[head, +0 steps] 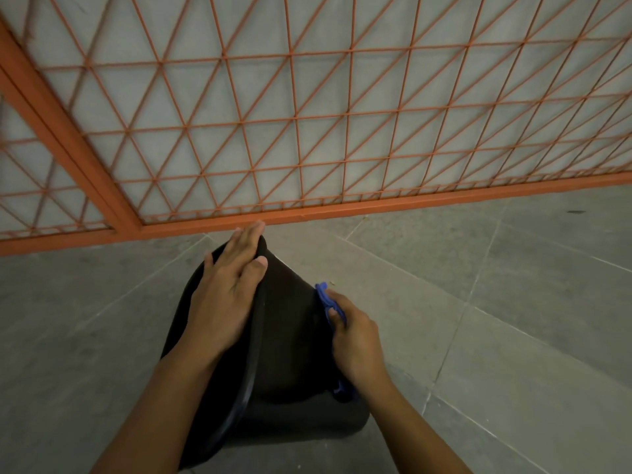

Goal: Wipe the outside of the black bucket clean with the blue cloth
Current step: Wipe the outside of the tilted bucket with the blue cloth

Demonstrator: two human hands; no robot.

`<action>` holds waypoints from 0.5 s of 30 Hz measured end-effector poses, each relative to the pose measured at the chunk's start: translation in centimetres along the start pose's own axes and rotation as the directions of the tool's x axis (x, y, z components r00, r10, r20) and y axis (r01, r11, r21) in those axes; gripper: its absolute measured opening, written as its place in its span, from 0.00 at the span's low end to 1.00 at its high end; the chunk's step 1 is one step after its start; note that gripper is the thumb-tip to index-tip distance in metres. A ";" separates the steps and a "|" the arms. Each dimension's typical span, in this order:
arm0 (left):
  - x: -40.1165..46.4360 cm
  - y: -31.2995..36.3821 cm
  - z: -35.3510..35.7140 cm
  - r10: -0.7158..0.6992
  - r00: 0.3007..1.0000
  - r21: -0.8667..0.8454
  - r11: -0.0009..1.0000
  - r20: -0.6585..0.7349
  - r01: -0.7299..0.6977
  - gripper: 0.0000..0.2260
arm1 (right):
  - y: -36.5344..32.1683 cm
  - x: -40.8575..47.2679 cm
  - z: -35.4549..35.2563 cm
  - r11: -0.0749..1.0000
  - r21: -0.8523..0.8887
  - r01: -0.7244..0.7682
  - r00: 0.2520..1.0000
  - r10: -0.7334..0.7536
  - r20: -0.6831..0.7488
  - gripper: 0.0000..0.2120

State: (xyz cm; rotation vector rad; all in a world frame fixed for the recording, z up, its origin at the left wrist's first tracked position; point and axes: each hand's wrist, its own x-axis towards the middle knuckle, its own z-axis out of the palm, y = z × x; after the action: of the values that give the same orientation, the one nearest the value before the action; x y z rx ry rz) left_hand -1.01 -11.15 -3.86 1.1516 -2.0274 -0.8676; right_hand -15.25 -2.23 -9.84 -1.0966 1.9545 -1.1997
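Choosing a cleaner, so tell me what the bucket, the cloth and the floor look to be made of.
Black bucket: probably plastic, matte wall with a glossier raised band catching light.
Blue cloth: soft fabric, bunched and folded under the right hand; its weave is too small to tell.
Floor: grey stone or ceramic tiles, dull finish, pale grout lines between them.

The bucket [284, 336] lies on its side on the tiled floor [513, 302], just in front of the grid fence [307, 114]. On the bucket's left side rests the left hand [229, 292]; against its right side, the right hand [355, 343] presses the cloth [325, 295].
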 end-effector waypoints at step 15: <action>0.1 -0.3 -0.2 0.011 1.000 -0.041 0.999 -0.008 -0.012 0.22 | 0.2 -1.4 -0.2 1.000 0.022 -0.004 0.998 0.002 0.070 0.17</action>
State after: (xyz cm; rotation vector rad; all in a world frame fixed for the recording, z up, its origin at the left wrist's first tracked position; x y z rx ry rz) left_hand -0.72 -11.38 -3.94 1.1180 -1.9986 -0.8936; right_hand -14.79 -0.83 -9.79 -1.1090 1.8852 -1.1636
